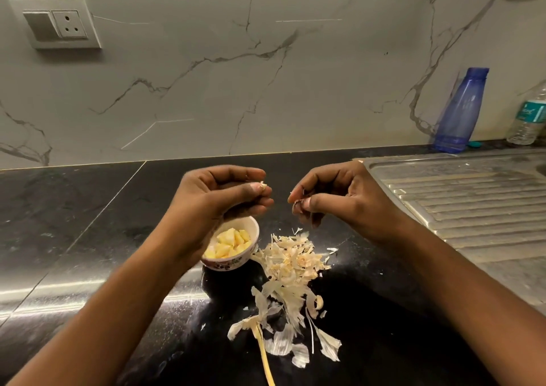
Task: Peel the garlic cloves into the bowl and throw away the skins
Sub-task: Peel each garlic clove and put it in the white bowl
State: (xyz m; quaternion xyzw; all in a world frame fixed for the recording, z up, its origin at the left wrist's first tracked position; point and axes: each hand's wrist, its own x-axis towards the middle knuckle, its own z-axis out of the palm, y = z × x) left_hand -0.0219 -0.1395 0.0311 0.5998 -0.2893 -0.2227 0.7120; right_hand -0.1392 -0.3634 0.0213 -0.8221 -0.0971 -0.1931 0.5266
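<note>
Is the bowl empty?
No, the bowl holds a heap of peeled cloves.

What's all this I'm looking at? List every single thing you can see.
counter: one, black, foreground
wall: one, grey-veined marble, behind counter
bowl: one, white, floral, on counter
peeled cloves: many, pale yellow, in bowl
garlic skins: one heap, off-white, right of bowl
stalk: one, yellowish, heap's near end
blue bottle: one, blue, by wall, far right
clear bottle: one, clear, green label, right edge
cap: one, teal, beside blue bottle
switch plate: one, white, wall upper left
drainboard: one, steel, counter's right side
left hand: one, pinches garlic clove over bowl
right hand: one, pinches skin scrap over heap
</note>
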